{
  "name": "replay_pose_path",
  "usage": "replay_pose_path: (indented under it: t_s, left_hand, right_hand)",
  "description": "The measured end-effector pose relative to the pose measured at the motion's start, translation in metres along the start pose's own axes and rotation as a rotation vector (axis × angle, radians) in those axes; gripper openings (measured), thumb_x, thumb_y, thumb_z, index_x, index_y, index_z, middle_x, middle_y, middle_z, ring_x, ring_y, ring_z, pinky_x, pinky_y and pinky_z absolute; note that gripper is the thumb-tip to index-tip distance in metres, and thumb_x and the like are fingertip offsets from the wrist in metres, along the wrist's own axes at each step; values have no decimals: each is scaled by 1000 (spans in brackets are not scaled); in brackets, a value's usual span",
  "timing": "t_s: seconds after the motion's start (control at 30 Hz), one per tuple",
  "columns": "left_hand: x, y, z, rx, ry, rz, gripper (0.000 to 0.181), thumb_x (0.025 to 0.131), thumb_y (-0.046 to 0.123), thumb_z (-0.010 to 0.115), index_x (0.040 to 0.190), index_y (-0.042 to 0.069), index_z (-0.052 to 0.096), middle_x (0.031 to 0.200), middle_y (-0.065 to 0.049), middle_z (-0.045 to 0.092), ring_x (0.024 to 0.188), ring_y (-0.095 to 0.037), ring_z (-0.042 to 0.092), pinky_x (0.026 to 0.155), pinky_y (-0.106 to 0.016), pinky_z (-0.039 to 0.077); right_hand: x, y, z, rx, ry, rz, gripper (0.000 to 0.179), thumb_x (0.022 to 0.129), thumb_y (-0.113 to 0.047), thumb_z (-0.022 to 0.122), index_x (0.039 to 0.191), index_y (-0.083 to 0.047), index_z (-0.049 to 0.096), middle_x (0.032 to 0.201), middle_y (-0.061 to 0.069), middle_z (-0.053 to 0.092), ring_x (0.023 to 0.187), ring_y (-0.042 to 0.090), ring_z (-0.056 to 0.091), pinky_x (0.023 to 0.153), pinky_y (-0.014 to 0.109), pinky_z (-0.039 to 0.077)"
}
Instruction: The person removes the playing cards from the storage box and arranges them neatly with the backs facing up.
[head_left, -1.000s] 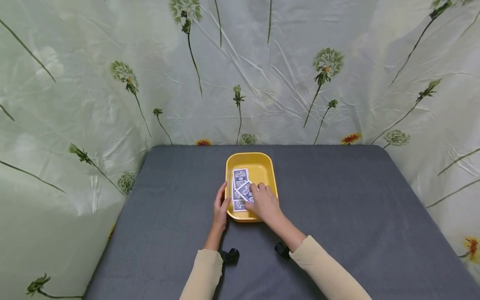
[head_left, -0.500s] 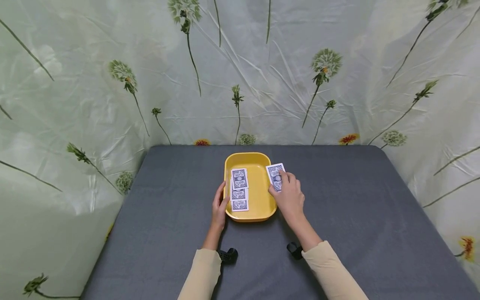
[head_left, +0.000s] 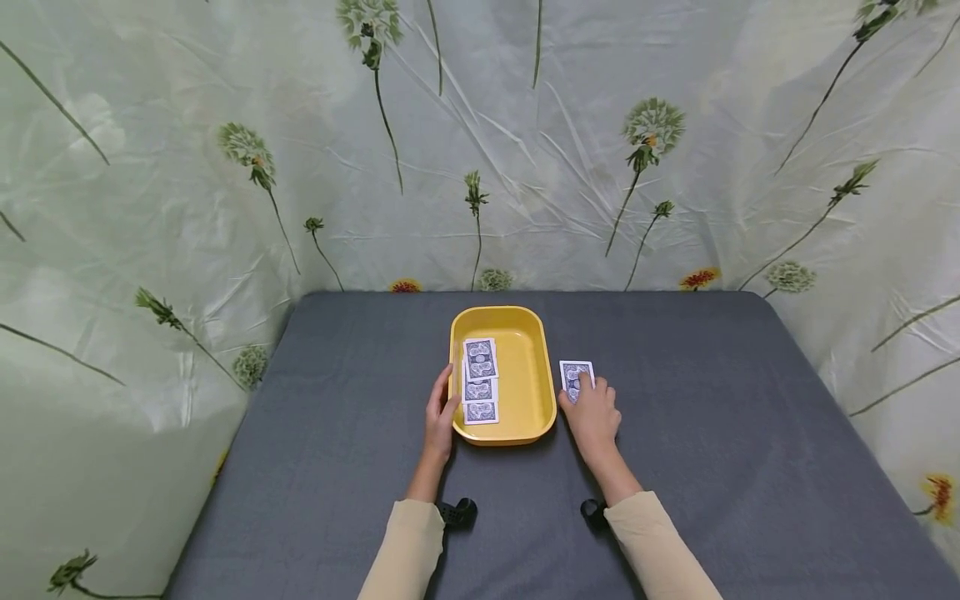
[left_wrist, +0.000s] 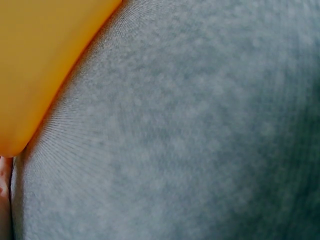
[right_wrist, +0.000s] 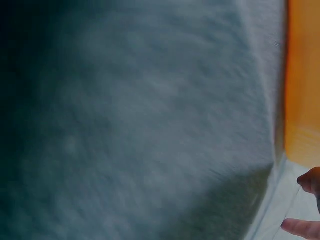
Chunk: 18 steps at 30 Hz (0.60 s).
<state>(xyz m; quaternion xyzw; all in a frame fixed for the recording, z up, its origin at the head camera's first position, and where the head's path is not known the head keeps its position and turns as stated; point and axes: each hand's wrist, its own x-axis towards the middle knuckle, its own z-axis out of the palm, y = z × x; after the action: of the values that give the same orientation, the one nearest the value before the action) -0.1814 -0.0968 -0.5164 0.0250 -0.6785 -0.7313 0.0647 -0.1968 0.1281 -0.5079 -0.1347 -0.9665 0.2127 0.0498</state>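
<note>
A yellow tray (head_left: pixel 523 375) stands on the grey cloth, with several blue-backed playing cards (head_left: pixel 481 360) lying face down in an overlapping column along its left side. My left hand (head_left: pixel 438 427) holds the tray's left edge, thumb at the rim and fingers along the outer wall. Just right of the tray, my right hand (head_left: pixel 592 418) pinches one playing card (head_left: pixel 573 375) by its near part, back side up, low over the cloth. In the right wrist view two fingertips (right_wrist: pixel 302 228) show near the tray wall (right_wrist: pixel 304 85); the card itself is mostly out of that view.
The grey cloth (head_left: pixel 690 433) covers the table, whose far edge meets a flower-printed curtain (head_left: pixel 555 150). More curtain hangs at both sides. A black wrist device (head_left: pixel 459 513) sits at the left sleeve, another (head_left: pixel 594 515) at the right.
My right hand has lifted a card from the tray's pile, carried it right over the rim, and lowered it beside the tray. The left hand keeps its place at the left edge.
</note>
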Motion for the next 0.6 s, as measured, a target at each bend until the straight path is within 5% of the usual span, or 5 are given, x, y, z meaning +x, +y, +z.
replay_pose_path:
  t_s: [0.3,0.6]
  left_hand:
    - [-1,-1,0,-1,2,12,51,88,-1,41,138,4,36,145,-15,32,134,-27,28,108,-35,21]
    - [-1,-1,1,12,-5,31,51,88,0,42,138,4,35,145,-15,32,134,-29,28,107,-35,23]
  right_hand:
    - [-2,2,5,-108,-14,-36,46,81,-34,61,113,-1,57,101,26,54,95,39,51,65,54,46]
    - [0,-1,-2,-202,-244,-29,62,86,-39,55,132,-1,41,129,30,40,114,42,42,79,55,44]
